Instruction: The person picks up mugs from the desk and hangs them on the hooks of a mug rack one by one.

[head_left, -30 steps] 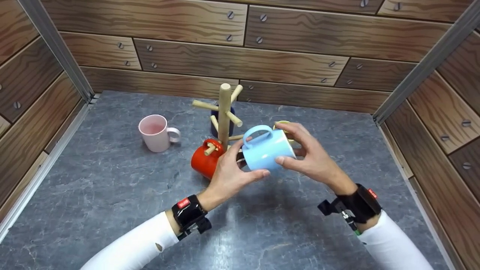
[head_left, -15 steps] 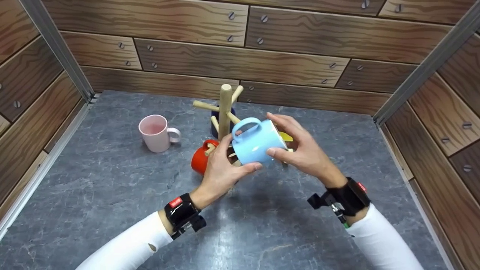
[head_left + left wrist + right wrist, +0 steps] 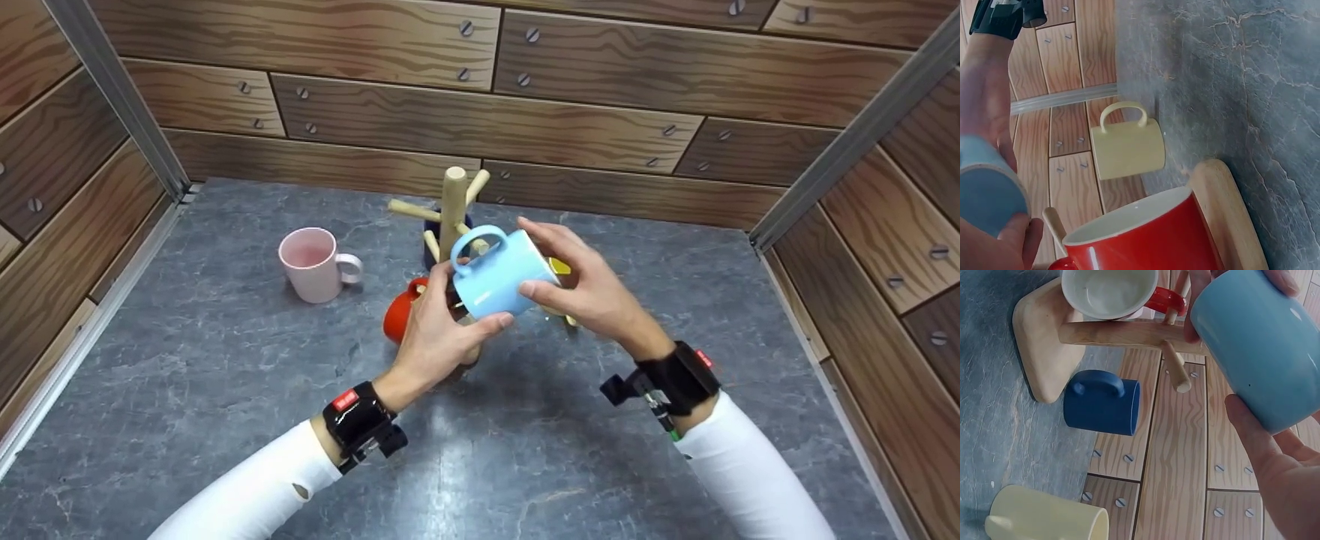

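A light blue mug is held tilted in both hands, its handle up and its white rim toward the right. My left hand grips it at the base end, the thumb along its lower side. My right hand pinches the rim end between thumb and fingers. Just behind the mug stands a wooden mug tree, partly covered by it. A red mug hangs by its handle on a low peg, half hidden by my left hand. The right wrist view shows the red mug's white inside.
A pink mug stands upright on the grey table, left of the tree. Behind the tree is a dark blue mug. A yellow mug, mostly hidden by my right hand in the head view, stands on the right. Wood-patterned walls surround the table.
Both hands have moved the light blue mug left and slightly away, closer to the mug tree's pegs. The other mugs stay in place.
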The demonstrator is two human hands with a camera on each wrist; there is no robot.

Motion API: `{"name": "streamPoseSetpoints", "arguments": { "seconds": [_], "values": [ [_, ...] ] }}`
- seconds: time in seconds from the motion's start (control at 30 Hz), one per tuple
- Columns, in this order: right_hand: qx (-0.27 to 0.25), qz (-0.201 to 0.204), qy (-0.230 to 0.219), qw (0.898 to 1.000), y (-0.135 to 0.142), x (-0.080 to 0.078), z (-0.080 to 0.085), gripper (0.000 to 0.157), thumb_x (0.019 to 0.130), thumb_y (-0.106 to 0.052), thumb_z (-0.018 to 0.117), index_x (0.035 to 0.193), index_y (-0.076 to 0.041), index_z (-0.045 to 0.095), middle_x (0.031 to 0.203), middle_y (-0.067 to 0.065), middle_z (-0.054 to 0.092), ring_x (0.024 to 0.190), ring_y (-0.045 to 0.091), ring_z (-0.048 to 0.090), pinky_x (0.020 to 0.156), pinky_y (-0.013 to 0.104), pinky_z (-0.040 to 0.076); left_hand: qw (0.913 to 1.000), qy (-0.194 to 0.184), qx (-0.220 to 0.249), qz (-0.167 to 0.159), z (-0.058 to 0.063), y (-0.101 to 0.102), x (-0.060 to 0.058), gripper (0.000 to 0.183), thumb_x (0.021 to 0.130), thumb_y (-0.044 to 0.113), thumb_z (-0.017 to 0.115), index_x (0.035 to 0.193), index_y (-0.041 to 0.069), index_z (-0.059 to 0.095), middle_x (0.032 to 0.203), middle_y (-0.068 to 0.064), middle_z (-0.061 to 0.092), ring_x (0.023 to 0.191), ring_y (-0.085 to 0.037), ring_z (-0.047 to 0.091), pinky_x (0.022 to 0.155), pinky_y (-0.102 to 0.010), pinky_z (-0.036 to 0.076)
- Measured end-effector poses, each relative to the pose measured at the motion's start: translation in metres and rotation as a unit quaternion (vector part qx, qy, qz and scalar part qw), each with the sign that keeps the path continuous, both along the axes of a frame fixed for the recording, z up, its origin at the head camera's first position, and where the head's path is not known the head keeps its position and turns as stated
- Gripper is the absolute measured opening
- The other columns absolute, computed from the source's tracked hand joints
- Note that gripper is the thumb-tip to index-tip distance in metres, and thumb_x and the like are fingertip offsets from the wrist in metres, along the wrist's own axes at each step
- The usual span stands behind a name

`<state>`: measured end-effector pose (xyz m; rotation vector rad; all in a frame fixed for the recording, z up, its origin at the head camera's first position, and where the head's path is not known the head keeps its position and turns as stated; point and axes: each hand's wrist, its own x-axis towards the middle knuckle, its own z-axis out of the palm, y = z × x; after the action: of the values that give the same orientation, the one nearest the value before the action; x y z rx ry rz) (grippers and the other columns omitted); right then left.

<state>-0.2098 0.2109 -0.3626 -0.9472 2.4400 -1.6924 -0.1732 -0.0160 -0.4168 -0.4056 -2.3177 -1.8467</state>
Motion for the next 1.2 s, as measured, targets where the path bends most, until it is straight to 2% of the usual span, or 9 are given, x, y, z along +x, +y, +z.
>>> {"name": "streamPoseSetpoints", "arguments": {
  "seconds": [0.23, 0.37, 0.57, 0.77, 0.87, 1.03, 1.2],
  "values": [
    [0.021, 0.002, -0.012, 1.0, -0.004, -0.007, -0.002, 0.067, 0.099, -0.018, 0.071, 0.159, -0.024, 0.042, 0.154, 0.002, 0.044, 0.137, 0.026, 0.05, 0.088, 0.038, 0.061, 0.9937, 0.047, -0.089, 0.051, 0.004, -0.006, 0.0, 0.087, 0.078, 0.049, 0.089, 0.14, 0.002, 0.051, 0.124, -0.011, 0.054, 0.106, -0.025, 0.057, 0.087, -0.037, 0.054],
    [0.018, 0.007, -0.018, 1.0, -0.007, -0.01, -0.004, 0.066, 0.1, -0.02, 0.07, 0.159, -0.023, 0.042, 0.155, 0.002, 0.043, 0.139, 0.024, 0.05, 0.09, 0.04, 0.06, 0.9899, 0.064, -0.109, 0.065, 0.004, -0.01, -0.002, 0.083, 0.076, 0.054, 0.089, 0.136, 0.005, 0.056, 0.124, -0.01, 0.049, 0.1, -0.022, 0.055, 0.079, -0.034, 0.052],
    [0.02, 0.007, -0.031, 0.999, -0.01, -0.013, -0.008, 0.067, 0.1, -0.021, 0.07, 0.16, -0.022, 0.04, 0.155, 0.003, 0.042, 0.14, 0.025, 0.049, 0.093, 0.04, 0.059, 0.9893, 0.064, -0.114, 0.065, 0.002, -0.015, -0.005, 0.079, 0.075, 0.056, 0.089, 0.129, 0.007, 0.059, 0.122, -0.007, 0.043, 0.088, -0.018, 0.055, 0.07, -0.029, 0.051],
    [0.02, -0.002, -0.034, 0.999, -0.011, -0.015, -0.008, 0.071, 0.099, -0.021, 0.071, 0.161, -0.015, 0.038, 0.156, 0.004, 0.042, 0.139, 0.028, 0.049, 0.095, 0.04, 0.058, 0.9877, 0.083, -0.113, 0.068, 0.001, -0.016, -0.009, 0.087, 0.076, 0.049, 0.091, 0.134, 0.0, 0.049, 0.119, -0.014, 0.047, 0.1, -0.024, 0.055, 0.078, -0.03, 0.053],
    [0.016, -0.003, -0.033, 0.999, -0.012, -0.016, -0.009, 0.071, 0.098, -0.02, 0.072, 0.161, -0.013, 0.038, 0.157, 0.006, 0.041, 0.14, 0.03, 0.048, 0.096, 0.041, 0.057, 0.9864, 0.093, -0.115, 0.072, 0.0, -0.017, -0.011, 0.086, 0.076, 0.047, 0.092, 0.131, -0.001, 0.047, 0.118, -0.017, 0.048, 0.102, -0.027, 0.055, 0.08, -0.032, 0.053],
    [0.013, 0.0, -0.041, 0.999, -0.014, -0.014, -0.01, 0.071, 0.099, -0.021, 0.072, 0.161, -0.016, 0.037, 0.161, 0.011, 0.036, 0.145, 0.028, 0.043, 0.101, 0.042, 0.054, 0.9852, 0.103, -0.117, 0.071, -0.004, -0.02, -0.012, 0.084, 0.078, 0.05, 0.088, 0.13, 0.0, 0.045, 0.12, -0.012, 0.046, 0.105, -0.027, 0.055, 0.082, -0.033, 0.054],
    [0.019, -0.001, -0.055, 0.998, -0.017, -0.013, -0.013, 0.072, 0.099, -0.025, 0.072, 0.161, -0.017, 0.037, 0.162, 0.007, 0.035, 0.146, 0.025, 0.041, 0.107, 0.046, 0.049, 0.9846, 0.117, -0.108, 0.073, -0.009, -0.023, -0.013, 0.082, 0.081, 0.052, 0.081, 0.133, 0.0, 0.044, 0.124, -0.013, 0.044, 0.106, -0.028, 0.056, 0.084, -0.038, 0.054]
  ]
}}
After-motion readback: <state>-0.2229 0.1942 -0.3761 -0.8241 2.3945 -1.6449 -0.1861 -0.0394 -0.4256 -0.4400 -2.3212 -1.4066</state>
